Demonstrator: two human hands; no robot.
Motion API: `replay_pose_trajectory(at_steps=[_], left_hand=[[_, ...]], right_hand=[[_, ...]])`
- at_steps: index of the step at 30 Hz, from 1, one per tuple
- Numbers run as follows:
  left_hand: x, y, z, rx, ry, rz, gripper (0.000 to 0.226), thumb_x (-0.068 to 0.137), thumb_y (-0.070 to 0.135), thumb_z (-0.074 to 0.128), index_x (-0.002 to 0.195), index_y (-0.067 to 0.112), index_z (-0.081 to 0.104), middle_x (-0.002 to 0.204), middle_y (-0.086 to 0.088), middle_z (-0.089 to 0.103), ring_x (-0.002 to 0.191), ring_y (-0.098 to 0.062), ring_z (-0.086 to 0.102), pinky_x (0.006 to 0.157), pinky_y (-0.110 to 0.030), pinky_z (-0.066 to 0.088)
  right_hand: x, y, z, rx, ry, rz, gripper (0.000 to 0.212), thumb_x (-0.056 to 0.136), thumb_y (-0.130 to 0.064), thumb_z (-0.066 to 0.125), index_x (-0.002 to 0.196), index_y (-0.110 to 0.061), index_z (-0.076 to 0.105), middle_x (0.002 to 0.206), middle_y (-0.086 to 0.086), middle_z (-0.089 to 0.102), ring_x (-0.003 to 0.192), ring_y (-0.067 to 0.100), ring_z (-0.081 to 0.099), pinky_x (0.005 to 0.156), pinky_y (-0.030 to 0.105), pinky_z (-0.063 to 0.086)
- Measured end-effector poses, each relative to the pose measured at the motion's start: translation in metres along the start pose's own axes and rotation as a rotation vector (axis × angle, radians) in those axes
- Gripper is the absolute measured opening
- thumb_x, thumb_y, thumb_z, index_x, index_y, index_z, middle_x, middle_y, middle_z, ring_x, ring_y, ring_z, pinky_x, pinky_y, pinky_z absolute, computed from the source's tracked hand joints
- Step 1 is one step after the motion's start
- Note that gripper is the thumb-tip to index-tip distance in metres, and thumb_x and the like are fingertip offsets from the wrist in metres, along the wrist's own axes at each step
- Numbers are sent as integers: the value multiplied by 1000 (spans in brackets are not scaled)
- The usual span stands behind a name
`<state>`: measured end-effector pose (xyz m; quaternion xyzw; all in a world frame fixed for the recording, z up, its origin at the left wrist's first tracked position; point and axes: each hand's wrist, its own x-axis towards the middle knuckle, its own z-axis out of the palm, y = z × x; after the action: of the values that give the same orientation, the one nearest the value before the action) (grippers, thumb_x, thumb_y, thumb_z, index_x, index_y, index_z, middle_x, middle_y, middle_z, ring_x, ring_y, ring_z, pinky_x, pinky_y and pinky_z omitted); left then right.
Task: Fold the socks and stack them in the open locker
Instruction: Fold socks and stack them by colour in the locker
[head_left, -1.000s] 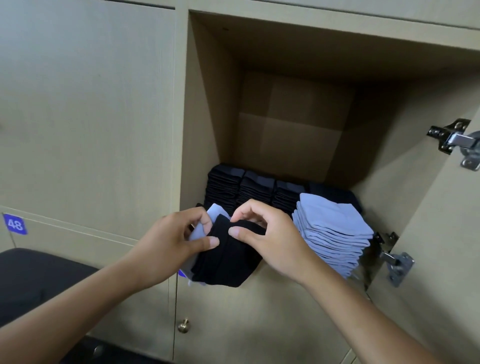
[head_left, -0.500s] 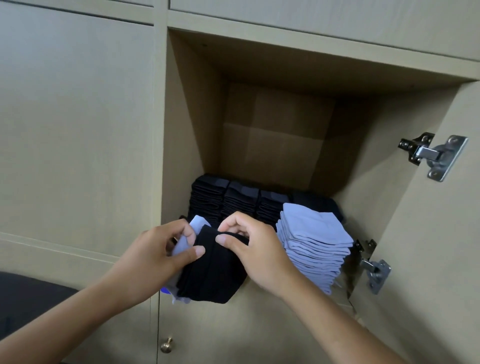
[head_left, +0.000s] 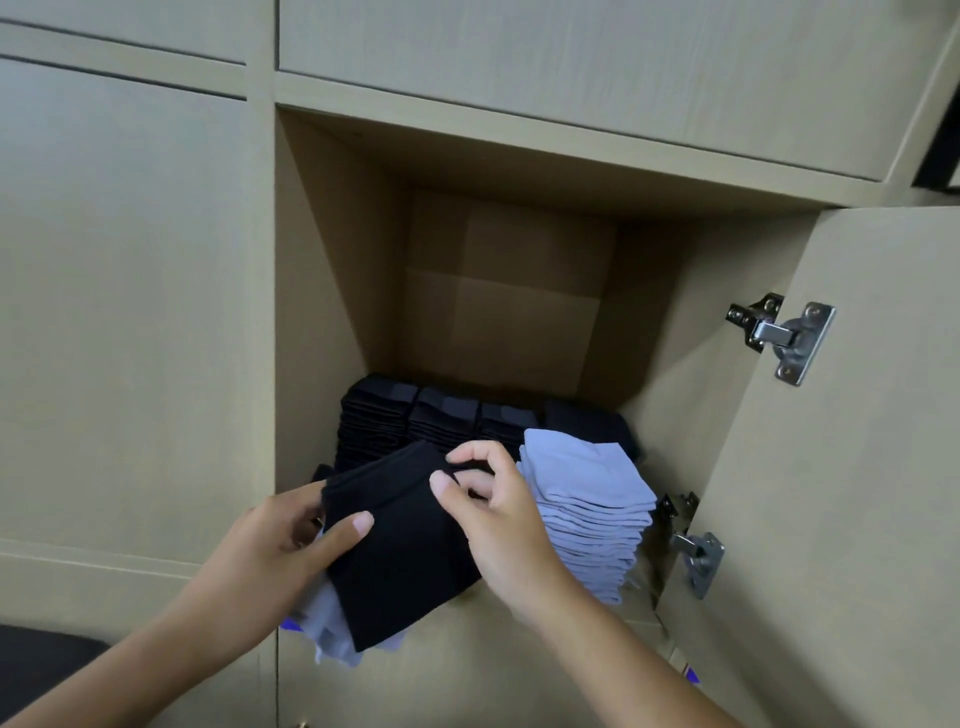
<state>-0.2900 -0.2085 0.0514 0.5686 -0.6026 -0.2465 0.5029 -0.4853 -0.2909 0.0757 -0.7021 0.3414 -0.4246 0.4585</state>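
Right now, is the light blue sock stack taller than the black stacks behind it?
Cannot tell: the light blue stack hides the bases of the black stacks.

free: upper locker (head_left: 363, 249) above both hands | blocked: black stacks (head_left: 431, 421) behind hands, blue stack (head_left: 587, 509) right of right hand (head_left: 498, 525)

Your open locker (head_left: 332, 291) carries black sock stacks (head_left: 447, 415) along its back wall, and a light blue sock stack (head_left: 587, 509) at the front right corner.
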Motion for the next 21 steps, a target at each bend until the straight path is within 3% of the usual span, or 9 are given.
replay_pose_trajectory(at_steps=[3, 6, 10, 11, 13, 16, 21], left_hand=[[3, -2, -1, 44, -25, 16, 16, 92, 45, 62, 106, 45, 70, 101, 6, 78, 99, -15, 73, 85, -40, 57], [5, 0, -4, 53, -50, 35, 30, 91, 62, 61, 110, 40, 70, 100, 5, 77, 98, -16, 73, 83, -42, 59], [6, 7, -3, 11, -74, 39, 19, 92, 41, 64, 108, 43, 73, 107, 11, 77, 105, -6, 71, 93, -35, 53], [6, 8, -4, 20, -72, 35, 20, 92, 45, 65, 108, 37, 74, 104, 8, 78, 103, -7, 71, 93, -39, 54], [6, 5, -4, 27, -62, 39, 43, 90, 63, 66, 106, 23, 73, 98, 2, 77, 98, -16, 72, 91, -51, 54], [4, 5, -4, -41, -13, 37, 57, 82, 68, 61, 112, 22, 72, 102, -3, 76, 104, -27, 71, 94, -57, 53], [1, 9, -1, -109, 10, 13, 40, 90, 58, 65, 108, 23, 73, 101, -2, 77, 102, -24, 72, 91, -56, 56]], right_hand=[[-1, -2, -2, -63, -102, -88, 30, 93, -33, 68, 118, -45, 55, 116, -13, 63, 107, 11, 65, 96, 35, 54], [-1, -6, -1, -177, -141, -170, 30, 92, -32, 69, 117, -42, 58, 119, -19, 62, 117, 11, 59, 108, 45, 45], [0, -5, -3, -243, -110, -170, 24, 88, -34, 72, 109, -40, 62, 104, -17, 65, 97, 17, 60, 94, 43, 51], [0, -4, -4, -243, -104, -165, 23, 87, -34, 72, 107, -40, 62, 103, -15, 66, 96, 21, 61, 93, 45, 52], [-1, -3, -6, -217, -82, -155, 24, 87, -31, 73, 106, -39, 61, 106, -12, 66, 97, 21, 63, 93, 45, 54], [-4, -2, -9, -85, -60, -75, 38, 86, -27, 76, 116, -41, 57, 107, -5, 68, 96, 17, 69, 89, 39, 59], [-11, 3, -14, -100, -58, 46, 32, 90, -29, 75, 120, -29, 62, 102, -6, 76, 95, 8, 71, 81, 17, 51]])
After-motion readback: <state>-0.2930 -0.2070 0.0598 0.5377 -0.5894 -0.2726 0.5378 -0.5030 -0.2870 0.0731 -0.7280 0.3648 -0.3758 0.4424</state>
